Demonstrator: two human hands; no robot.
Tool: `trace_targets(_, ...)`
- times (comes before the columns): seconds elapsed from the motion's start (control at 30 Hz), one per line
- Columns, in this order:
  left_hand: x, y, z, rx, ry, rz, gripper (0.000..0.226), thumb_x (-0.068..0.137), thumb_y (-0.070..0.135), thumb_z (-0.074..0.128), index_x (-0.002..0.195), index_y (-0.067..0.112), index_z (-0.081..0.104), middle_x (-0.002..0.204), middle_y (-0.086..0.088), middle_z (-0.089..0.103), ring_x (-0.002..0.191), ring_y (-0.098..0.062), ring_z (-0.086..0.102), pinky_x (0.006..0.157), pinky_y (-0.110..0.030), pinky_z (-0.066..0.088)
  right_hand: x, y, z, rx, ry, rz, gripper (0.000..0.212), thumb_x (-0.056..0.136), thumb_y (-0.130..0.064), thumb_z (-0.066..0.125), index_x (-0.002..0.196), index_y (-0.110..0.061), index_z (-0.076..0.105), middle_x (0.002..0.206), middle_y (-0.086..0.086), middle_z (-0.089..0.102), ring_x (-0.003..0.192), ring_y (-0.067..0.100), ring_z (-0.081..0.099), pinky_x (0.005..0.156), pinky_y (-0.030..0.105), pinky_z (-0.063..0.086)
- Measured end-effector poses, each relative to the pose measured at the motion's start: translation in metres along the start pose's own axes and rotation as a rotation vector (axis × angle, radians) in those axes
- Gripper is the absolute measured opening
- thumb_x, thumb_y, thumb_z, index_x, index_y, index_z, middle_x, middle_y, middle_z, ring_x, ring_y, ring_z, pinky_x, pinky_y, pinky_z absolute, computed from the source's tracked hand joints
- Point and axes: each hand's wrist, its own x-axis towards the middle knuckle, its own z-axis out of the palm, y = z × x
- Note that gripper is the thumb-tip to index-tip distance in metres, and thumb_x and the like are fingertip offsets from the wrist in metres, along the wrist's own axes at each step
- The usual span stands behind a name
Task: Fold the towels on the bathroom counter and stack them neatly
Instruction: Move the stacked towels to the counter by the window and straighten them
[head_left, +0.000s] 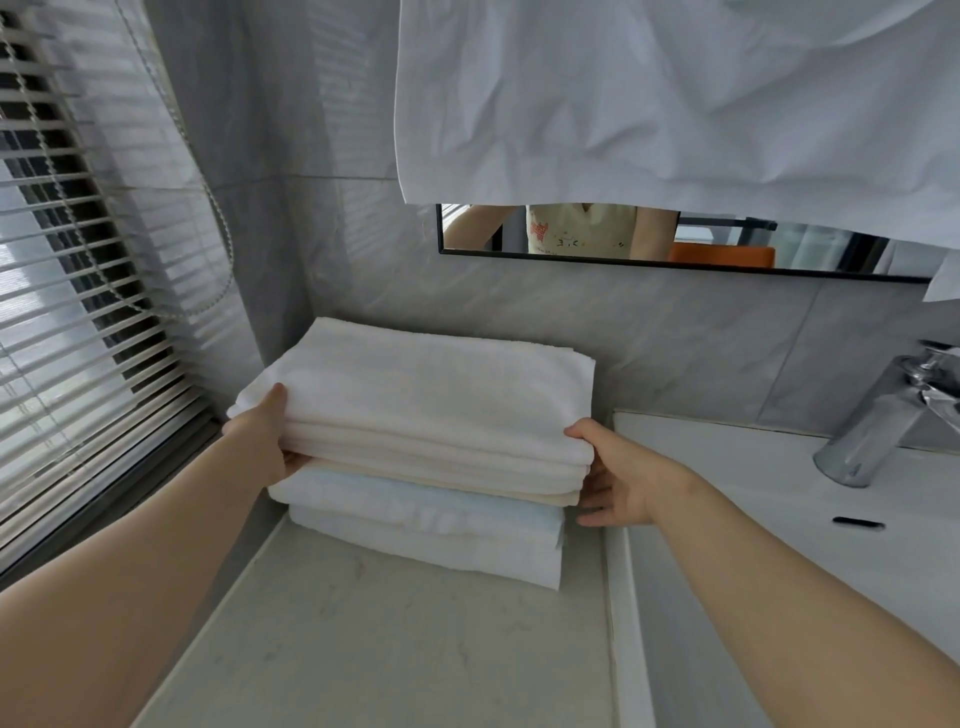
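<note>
We see a stack of folded towels (415, 447) on the marble counter (363, 623), in the corner by the window blinds (78, 286). The upper white and cream towels (431, 400) sit on two pale towels (426, 530) below. The left hand (265, 436) grips the upper bundle's left end: thumb on top, fingers tucked beneath and hidden. The right hand (618, 478) holds the right end, thumb on top, fingers loosely spread against the side; their tips are hidden behind the cloth. We cannot tell whether the bundle rests fully on the lower towels. A hanging white cloth (675, 93) covers most of the mirror (727, 249). The faucet (893, 415) is cut off at the right edge, beside the sink (753, 493).
</note>
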Motion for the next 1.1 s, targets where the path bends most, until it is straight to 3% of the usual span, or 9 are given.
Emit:
trace_targets(0.2,-0.007,0.002,0.002,0.021,0.017,-0.004,0.071,0.082,0.044,0.067,0.14,0.025,0.029,0.137,-0.009,0.041,0.119,-0.031,0.048,0.09,-0.047,0.048,-0.004,-0.004,-0.002,0.075,0.029,-0.01,0.032,0.077,-0.04,0.068,0.086,-0.01,0.062,0.079,0.01,0.063,0.068,0.022,0.059,0.057,0.028,0.052)
trace_targets(0.37,-0.017,-0.004,0.006,-0.03,0.029,-0.014,0.083,0.072,0.042,0.076,0.139,0.025,0.03,0.137,-0.006,0.04,0.118,-0.03,0.047,0.086,-0.048,0.05,-0.006,-0.002,-0.001,0.125,-0.009,-0.041,0.038,0.078,-0.042,0.07,0.098,-0.011,0.061,0.095,0.013,0.065,0.087,0.026,0.061,0.076,0.036,0.05)
trace_targets(0.47,-0.021,-0.009,0.011,-0.044,0.043,0.004,0.087,0.067,0.036,0.082,0.137,0.024,0.03,0.135,-0.006,0.04,0.116,-0.031,0.048,0.081,-0.05,0.052,-0.008,-0.004,0.001,0.194,-0.019,-0.061,0.025,0.081,-0.032,0.069,0.092,-0.011,0.061,0.087,0.01,0.064,0.079,0.022,0.059,0.069,0.031,0.05)
trace_targets(0.6,-0.019,-0.006,0.009,-0.019,0.085,0.047,0.084,0.074,0.036,0.077,0.139,0.023,0.026,0.137,-0.008,0.039,0.119,-0.033,0.046,0.086,-0.052,0.051,-0.011,-0.005,0.003,0.206,-0.074,-0.04,0.021,0.079,-0.03,0.07,0.087,-0.012,0.062,0.075,0.008,0.063,0.072,0.021,0.057,0.062,0.03,0.048)
trace_targets(0.77,-0.026,-0.014,0.01,-0.013,0.09,0.035,0.085,0.07,0.044,0.077,0.137,0.023,0.03,0.136,-0.006,0.042,0.116,-0.028,0.048,0.083,-0.041,0.051,-0.012,0.006,0.006,0.221,-0.099,-0.02,0.03,0.078,-0.03,0.071,0.099,-0.011,0.061,0.091,0.012,0.064,0.084,0.027,0.063,0.067,0.038,0.053)
trace_targets(0.87,-0.037,-0.021,0.015,0.018,0.124,-0.01,0.094,0.061,0.057,0.077,0.137,0.026,0.03,0.136,-0.001,0.039,0.118,-0.027,0.045,0.085,-0.04,0.045,-0.014,0.004,0.003,0.238,-0.132,-0.064,0.028,0.078,-0.029,0.072,0.099,-0.013,0.064,0.092,0.01,0.068,0.086,0.026,0.065,0.064,0.034,0.055)
trace_targets(1.0,-0.049,-0.032,0.022,0.06,-0.004,-0.142,0.087,0.063,0.065,0.071,0.132,0.026,0.036,0.125,-0.003,0.042,0.117,-0.027,0.045,0.082,-0.046,0.041,-0.016,0.008,0.001,0.201,-0.11,-0.073,0.026,0.08,-0.026,0.071,0.1,-0.011,0.064,0.089,0.011,0.069,0.081,0.023,0.066,0.053,0.026,0.055)
trace_targets(1.1,-0.055,-0.036,0.024,0.051,-0.06,-0.201,0.089,0.063,0.065,0.071,0.13,0.021,0.035,0.114,-0.008,0.042,0.107,-0.029,0.047,0.076,-0.049,0.043,-0.017,0.009,0.003,0.237,-0.08,-0.083,0.033,0.082,-0.033,0.069,0.105,-0.011,0.061,0.097,0.013,0.067,0.088,0.026,0.065,0.063,0.033,0.056)
